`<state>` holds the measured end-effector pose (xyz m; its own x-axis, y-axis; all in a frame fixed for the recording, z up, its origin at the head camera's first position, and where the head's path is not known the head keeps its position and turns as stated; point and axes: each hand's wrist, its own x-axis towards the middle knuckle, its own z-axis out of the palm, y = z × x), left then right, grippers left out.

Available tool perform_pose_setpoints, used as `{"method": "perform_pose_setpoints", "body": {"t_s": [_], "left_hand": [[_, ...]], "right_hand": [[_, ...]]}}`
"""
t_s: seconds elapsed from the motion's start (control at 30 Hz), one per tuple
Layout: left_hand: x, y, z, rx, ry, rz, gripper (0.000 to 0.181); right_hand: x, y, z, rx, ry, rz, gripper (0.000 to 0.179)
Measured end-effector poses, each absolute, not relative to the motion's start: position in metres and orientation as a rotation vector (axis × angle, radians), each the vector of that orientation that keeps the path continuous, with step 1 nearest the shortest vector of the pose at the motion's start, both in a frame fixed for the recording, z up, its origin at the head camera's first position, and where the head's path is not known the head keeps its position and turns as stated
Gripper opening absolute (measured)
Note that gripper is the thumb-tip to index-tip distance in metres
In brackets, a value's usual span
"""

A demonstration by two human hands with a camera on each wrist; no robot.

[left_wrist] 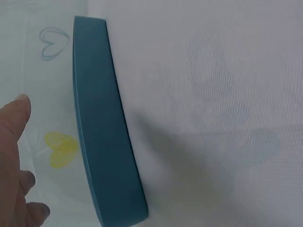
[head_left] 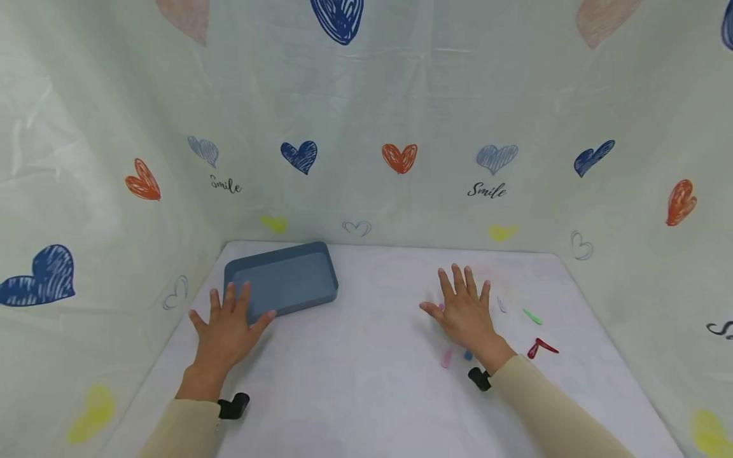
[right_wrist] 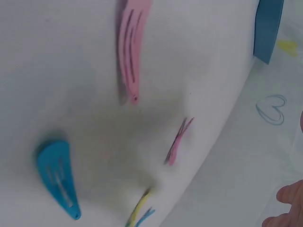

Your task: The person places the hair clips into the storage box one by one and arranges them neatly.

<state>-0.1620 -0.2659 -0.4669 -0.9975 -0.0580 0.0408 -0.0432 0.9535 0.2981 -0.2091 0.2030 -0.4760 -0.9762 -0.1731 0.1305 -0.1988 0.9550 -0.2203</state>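
My left hand [head_left: 226,331] hovers, fingers spread, over the near left corner of a blue-grey tray [head_left: 292,280]; the left wrist view shows the tray's side wall [left_wrist: 106,123] apart from the fingertips. Palm down, my right hand [head_left: 466,318] is held spread above scattered hair clips and holds nothing. Below it lie a pink snap clip [right_wrist: 131,56] and a blue snap clip [right_wrist: 57,177]. Farther off in the right wrist view are a small pink clip [right_wrist: 175,144] and a yellow clip [right_wrist: 138,208]. The hand hides some clips in the head view.
Right of my right hand lie a red clip [head_left: 538,346], bent open, a green clip [head_left: 532,316] and a pale purple clip [head_left: 501,305]. A white cloth covers the table [head_left: 366,381]. Heart-printed curtains [head_left: 366,95] hang behind it and at both sides.
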Motion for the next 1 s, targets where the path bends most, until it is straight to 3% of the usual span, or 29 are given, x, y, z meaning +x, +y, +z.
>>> {"method": "perform_pose_setpoints", "body": {"t_s": [0.83,1.0], "left_hand": [[-0.191,-0.288,-0.487,0.206,-3.025,-0.540,0.105],[-0.193,-0.288,-0.497,0.246,-3.062,-0.634,0.112]], "right_hand": [[-0.261,0.032,-0.480,0.681,-3.092,0.365,0.089],[-0.265,0.010,-0.492,0.771,-3.129,0.369,0.091]]}}
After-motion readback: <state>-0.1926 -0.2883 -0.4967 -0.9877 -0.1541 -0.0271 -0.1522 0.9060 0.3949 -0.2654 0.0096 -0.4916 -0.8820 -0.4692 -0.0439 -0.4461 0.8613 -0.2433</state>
